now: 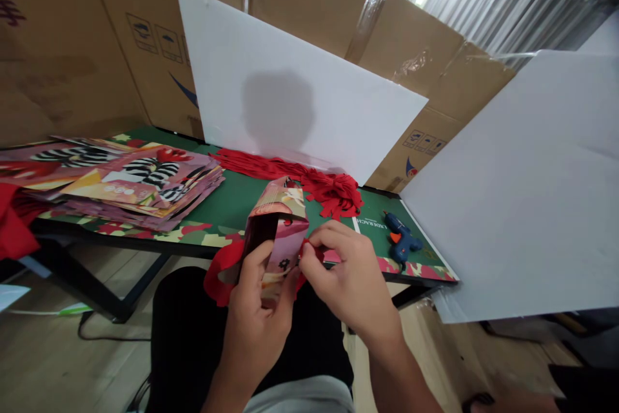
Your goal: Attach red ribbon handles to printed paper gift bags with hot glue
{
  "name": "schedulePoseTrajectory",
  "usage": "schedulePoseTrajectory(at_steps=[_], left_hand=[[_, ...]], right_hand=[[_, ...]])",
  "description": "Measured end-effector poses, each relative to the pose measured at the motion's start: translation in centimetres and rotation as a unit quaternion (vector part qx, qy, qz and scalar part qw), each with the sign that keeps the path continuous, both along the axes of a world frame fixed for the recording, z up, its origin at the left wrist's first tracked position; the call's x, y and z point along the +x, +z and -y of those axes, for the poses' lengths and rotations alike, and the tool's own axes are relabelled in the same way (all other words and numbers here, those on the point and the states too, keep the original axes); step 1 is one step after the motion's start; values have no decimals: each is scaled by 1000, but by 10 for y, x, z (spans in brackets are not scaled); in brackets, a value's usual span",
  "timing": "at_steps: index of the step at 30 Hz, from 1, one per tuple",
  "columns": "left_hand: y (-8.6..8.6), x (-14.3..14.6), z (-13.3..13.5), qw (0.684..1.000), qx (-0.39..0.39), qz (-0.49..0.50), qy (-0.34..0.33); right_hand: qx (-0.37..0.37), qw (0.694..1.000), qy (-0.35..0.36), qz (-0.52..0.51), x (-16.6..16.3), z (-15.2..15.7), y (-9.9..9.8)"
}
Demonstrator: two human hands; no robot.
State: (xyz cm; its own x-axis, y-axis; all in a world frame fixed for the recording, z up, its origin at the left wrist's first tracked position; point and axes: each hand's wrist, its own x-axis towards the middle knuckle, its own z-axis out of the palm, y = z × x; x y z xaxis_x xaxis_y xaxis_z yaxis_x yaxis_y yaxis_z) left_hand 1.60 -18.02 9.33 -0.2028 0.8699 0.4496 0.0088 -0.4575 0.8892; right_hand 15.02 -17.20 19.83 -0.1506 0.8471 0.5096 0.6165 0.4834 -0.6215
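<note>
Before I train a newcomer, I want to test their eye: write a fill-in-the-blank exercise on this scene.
The left hand holds the carton; the glue gun lies to the ____ of the right hand.
The heaped strips are coloured ____.
The stacked sheets lie at the ____ end of the table.

Missing: right; red; left.
</note>
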Motion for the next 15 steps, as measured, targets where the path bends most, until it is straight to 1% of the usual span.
schedulePoseTrajectory(at_steps=[2,6,8,11,15], left_hand=[[1,-1,3,999,16,-24,20],[4,-6,6,995,36,-74,48],[4,-9,6,994,39,-95,45],[4,-12,5,992,46,-111,33],[1,-15,5,990,52,-127,37]], right_hand=[[-5,1000,8,11,0,1,2],[-32,997,60,47,5,0,8],[-41,994,78,63,9,-1,12],[-52,992,84,80,14,-4,17],[-93,988,108,64,20,-10,24]])
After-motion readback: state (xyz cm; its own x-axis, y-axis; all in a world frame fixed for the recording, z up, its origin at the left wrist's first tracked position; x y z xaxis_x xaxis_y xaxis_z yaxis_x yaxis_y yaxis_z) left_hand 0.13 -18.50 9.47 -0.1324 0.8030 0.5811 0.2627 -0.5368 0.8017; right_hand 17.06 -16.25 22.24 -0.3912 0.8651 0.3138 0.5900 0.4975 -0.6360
